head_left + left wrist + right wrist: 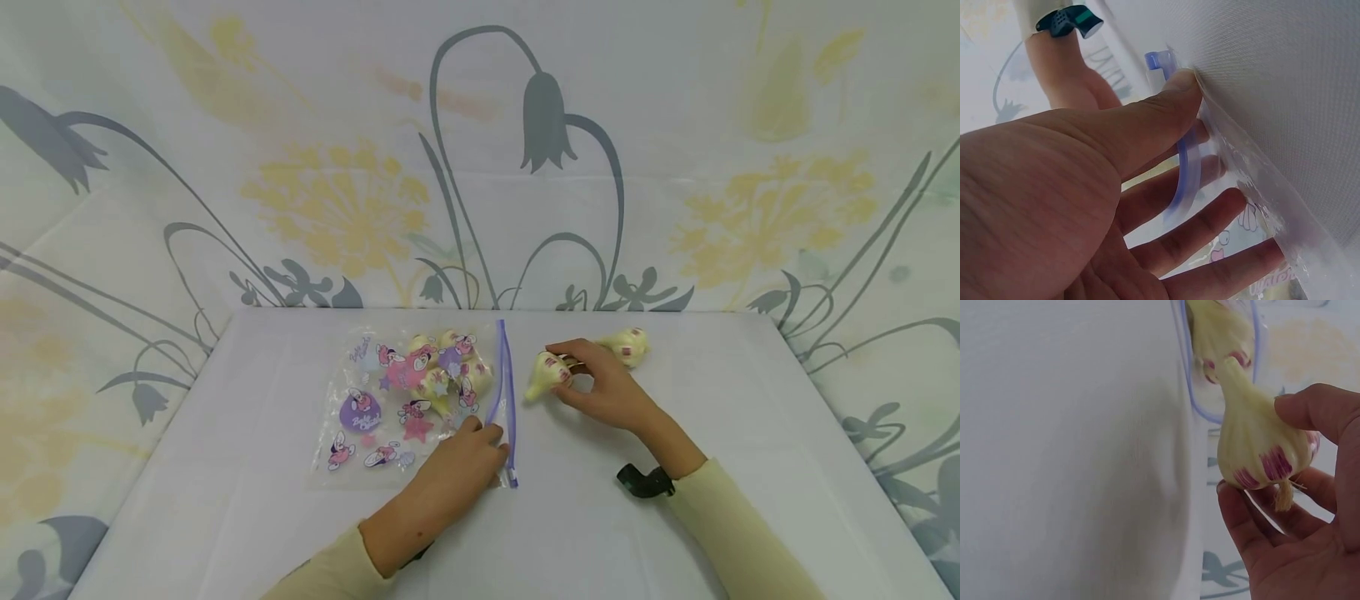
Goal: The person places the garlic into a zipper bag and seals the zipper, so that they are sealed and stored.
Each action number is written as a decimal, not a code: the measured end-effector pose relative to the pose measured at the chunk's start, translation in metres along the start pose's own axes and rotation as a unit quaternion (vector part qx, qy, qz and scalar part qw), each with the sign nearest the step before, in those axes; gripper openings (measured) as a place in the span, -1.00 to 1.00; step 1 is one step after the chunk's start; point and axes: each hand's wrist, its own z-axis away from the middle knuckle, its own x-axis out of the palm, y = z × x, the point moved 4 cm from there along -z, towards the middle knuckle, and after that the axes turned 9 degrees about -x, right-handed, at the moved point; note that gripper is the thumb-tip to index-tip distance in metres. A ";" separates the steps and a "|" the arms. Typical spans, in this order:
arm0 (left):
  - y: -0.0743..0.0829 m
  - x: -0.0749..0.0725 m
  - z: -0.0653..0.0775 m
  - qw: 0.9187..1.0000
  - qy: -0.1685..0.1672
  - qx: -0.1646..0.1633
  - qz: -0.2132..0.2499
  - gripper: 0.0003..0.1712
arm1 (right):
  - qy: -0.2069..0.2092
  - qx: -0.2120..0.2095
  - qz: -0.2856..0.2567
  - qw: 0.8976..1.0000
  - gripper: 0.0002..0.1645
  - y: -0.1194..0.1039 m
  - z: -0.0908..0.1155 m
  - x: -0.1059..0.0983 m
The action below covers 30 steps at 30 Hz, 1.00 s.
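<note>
A clear zip bag [382,429] printed with pink and purple cartoon figures lies flat, its purple zip edge [512,392] facing right. Several pale garlic bulbs [433,385] are inside it. My left hand [457,467] holds the bag at its mouth, with the zip strip passing between thumb and fingers in the left wrist view. In my right hand [609,390] is a garlic bulb [1266,440] with purple patches and a root tuft, gripped between thumb and fingertips. It is just right of the bag's mouth, stem pointing towards the bag.
Another garlic bulb [630,346] lies on the white table [585,533] behind my right hand. A floral cloth [480,208] hangs beyond the table's back edge and at both sides. A dark wrist device [643,481] sticks out at my right sleeve.
</note>
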 end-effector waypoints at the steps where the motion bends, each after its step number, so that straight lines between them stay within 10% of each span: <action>1: 0.000 0.000 0.000 1.000 -0.003 -0.001 0.000 -0.66 | -0.001 -0.002 -0.003 1.000 -0.34 0.000 -0.002 0.002; 30: 0.001 0.000 -0.001 1.000 -0.011 0.002 -0.021 -0.68 | -0.037 0.002 -0.071 0.997 -0.40 0.001 -0.028 0.047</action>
